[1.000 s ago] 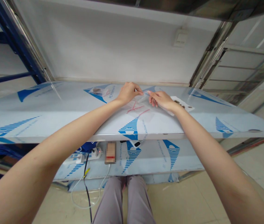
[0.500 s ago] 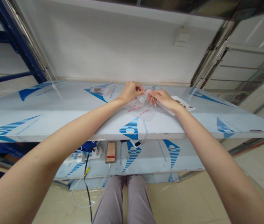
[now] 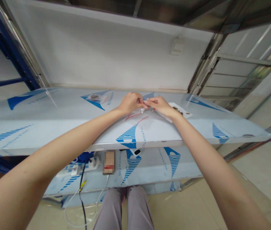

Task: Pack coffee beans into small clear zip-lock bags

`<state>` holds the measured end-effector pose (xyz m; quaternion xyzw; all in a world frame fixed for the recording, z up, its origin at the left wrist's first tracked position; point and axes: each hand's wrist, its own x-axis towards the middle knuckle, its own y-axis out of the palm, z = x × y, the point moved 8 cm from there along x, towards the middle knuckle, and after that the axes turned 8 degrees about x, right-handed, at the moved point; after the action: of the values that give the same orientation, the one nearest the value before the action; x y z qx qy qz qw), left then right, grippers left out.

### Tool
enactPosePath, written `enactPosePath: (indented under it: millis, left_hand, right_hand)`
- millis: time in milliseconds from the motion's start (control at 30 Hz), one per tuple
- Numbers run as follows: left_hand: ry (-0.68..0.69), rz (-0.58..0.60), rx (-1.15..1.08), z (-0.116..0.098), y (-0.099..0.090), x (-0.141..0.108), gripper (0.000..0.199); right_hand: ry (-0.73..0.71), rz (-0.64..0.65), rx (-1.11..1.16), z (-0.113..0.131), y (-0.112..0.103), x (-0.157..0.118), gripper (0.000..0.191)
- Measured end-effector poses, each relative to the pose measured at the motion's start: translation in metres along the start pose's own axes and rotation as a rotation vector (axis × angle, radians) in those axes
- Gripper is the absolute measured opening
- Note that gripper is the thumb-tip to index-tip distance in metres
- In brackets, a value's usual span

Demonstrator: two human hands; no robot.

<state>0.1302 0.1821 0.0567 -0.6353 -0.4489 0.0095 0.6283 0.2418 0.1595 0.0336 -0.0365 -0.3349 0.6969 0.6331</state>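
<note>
My left hand (image 3: 130,103) and my right hand (image 3: 156,106) meet above a steel shelf top covered in blue-printed protective film (image 3: 188,127). Their fingertips pinch a small clear plastic bag (image 3: 142,107) with a red seal strip. Its contents are hidden by my fingers. Just below my hands lies a clear bag with red stripes (image 3: 134,117). Under my right wrist is a white card with small brown items (image 3: 179,110). Another clear bag (image 3: 95,97) lies further left on the film.
A lower film-covered shelf (image 3: 159,166) holds a white power strip (image 3: 93,163), a blurred rectangular object (image 3: 109,162), and trailing white and black cables (image 3: 82,204). My grey-trousered legs (image 3: 123,207) are below. A blue rack upright (image 3: 13,44) stands at left, a steel frame at right.
My hands have drawn closer together around the small clear bag, which looks more tightly gathered. The whole view has shifted slightly, with the shelf lower in the picture.
</note>
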Motion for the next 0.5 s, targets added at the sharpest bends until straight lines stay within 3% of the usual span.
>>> enactPosePath:
  millis: [200,500]
  left_hand:
    - [0.046,0.120,0.043,0.000,0.012,0.000,0.028]
    - [0.073,0.161,-0.080,-0.002,0.014,-0.003,0.022]
  right_hand:
    - [0.048,0.082,-0.084,0.004,0.005,-0.005,0.029]
    - [0.052,0.085,-0.032,0.012,0.006,-0.008,0.025]
